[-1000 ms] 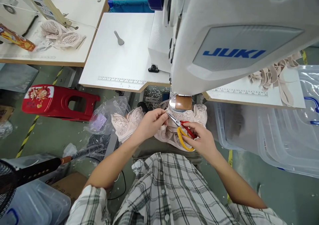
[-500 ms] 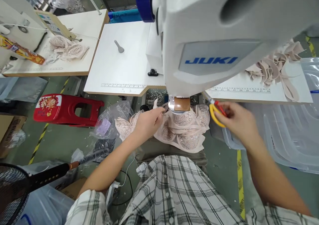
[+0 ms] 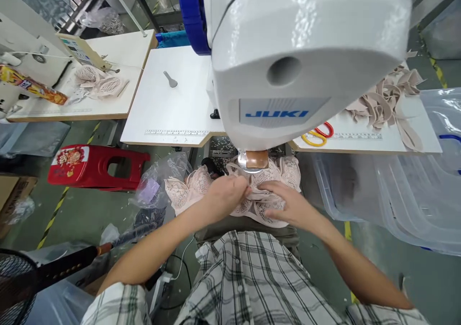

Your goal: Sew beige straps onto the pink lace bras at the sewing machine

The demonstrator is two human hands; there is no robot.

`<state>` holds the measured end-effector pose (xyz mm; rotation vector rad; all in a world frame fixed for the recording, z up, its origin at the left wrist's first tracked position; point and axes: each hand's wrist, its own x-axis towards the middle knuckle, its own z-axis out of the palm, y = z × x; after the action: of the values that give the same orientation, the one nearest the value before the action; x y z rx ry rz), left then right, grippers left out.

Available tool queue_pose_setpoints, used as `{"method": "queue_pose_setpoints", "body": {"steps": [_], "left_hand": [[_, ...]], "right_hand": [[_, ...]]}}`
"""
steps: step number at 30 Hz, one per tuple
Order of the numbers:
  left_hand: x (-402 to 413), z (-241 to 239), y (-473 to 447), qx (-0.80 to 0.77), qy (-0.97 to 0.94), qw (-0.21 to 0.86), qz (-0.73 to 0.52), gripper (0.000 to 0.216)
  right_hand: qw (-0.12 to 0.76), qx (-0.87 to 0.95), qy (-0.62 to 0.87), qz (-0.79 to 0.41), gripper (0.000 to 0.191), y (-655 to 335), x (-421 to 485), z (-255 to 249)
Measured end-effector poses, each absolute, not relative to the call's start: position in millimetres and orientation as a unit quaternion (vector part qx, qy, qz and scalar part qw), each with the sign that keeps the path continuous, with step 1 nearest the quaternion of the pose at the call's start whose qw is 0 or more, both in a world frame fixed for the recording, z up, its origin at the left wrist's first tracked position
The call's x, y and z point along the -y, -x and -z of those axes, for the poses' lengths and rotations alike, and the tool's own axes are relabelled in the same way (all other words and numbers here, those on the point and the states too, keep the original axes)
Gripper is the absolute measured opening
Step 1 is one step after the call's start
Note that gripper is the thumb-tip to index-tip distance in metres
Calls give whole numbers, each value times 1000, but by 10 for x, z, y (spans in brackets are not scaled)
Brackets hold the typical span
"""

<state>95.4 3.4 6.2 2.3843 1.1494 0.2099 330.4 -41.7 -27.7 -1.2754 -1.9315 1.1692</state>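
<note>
My left hand (image 3: 227, 196) lay knuckles up, fingers curled under. My right hand (image 3: 290, 205) lay flat, close beside it, fingers stretched out. My left forearm (image 3: 158, 250) and right forearm (image 3: 345, 260) angled inward.

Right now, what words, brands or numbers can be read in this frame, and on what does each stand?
"JUKI", in blue, on the grey plate of the sewing machine.
Ruler strip along the table edge: numbers too small to read.
Control panel on the far left table: labels too small to read.
Snack packet: print blurred.
</note>
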Motion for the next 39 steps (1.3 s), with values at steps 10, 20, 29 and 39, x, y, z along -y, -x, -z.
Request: {"method": "queue_pose_setpoints", "body": {"steps": [10,20,29,39], "left_hand": [[191,-238,-1517,-525,-650,456,-306,39],[44,-159,-1268,-539,-782,191,-248,40],[-103,-184,-1205,-514,-808,88,-274,33],[-137,-211,-1196,-506,-818,78,-262,33]], "right_hand": [[474,476,593,-443,31,-2937,300,21],[400,578,586,-403,6,-3098,-461,-222],[384,656,533,-370,5,-3157,-714,-131],[363,682,539,-336,16,-3166,-783,-101]]}}
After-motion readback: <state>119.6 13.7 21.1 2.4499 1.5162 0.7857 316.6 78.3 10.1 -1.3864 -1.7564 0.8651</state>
